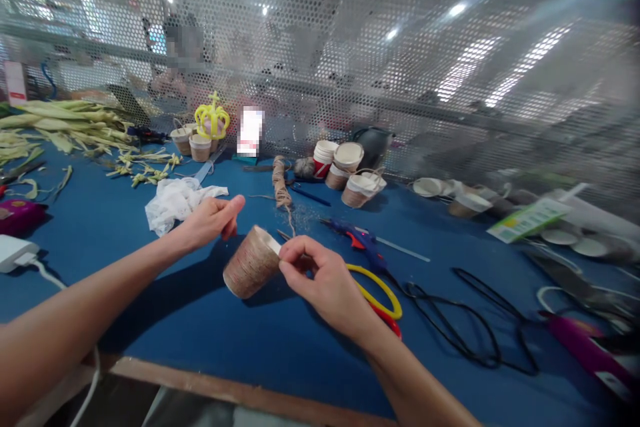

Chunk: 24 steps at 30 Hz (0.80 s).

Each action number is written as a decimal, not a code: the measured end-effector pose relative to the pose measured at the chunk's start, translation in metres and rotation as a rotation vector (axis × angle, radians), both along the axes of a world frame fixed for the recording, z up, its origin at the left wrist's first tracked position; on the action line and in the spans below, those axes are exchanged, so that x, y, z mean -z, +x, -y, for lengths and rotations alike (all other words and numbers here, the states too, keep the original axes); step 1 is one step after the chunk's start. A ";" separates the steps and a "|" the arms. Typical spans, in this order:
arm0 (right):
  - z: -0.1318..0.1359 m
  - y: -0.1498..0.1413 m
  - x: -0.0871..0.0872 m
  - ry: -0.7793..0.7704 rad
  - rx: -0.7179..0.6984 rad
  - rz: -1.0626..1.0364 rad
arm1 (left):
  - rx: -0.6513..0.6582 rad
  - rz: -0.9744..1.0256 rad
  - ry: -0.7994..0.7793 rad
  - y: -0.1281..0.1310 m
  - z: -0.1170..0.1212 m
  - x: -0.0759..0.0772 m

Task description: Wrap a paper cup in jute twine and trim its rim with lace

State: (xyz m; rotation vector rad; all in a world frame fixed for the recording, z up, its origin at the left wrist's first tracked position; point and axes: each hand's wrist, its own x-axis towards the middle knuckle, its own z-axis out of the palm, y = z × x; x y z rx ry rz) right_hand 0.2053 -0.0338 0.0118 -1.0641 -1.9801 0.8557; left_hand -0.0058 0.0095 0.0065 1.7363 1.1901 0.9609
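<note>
Now the right hand (323, 283) pinches a tilted, twine-wrapped cup (251, 265) by its rim.
Its grip is closed there, over the near worktop (220, 357); the left hand (214, 219), half-curled, empty, hovers left.

Blue tabletop (195, 340), yellow crown (213, 121), white crumpled cloth (173, 203)

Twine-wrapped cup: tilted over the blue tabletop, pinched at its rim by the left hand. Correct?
Wrong hand. The head view shows the right hand pinching the rim of the twine-wrapped cup; the left hand is off it. The rest holds: the cup is tilted over the blue tabletop.
</note>
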 end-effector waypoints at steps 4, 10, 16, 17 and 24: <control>0.000 0.000 -0.002 -0.007 0.004 0.005 | 0.319 -0.057 -0.171 0.006 0.007 0.008; -0.001 0.002 -0.002 0.036 0.042 0.025 | 0.297 0.068 -0.224 0.024 0.020 0.016; 0.001 0.004 -0.001 0.025 0.081 -0.051 | 0.281 0.157 -0.241 0.026 0.024 0.009; 0.001 0.005 -0.001 0.015 0.091 -0.067 | 0.292 0.179 -0.257 0.026 0.024 0.007; 0.004 0.008 -0.006 0.024 0.073 -0.056 | 0.340 0.248 -0.331 0.025 0.023 0.002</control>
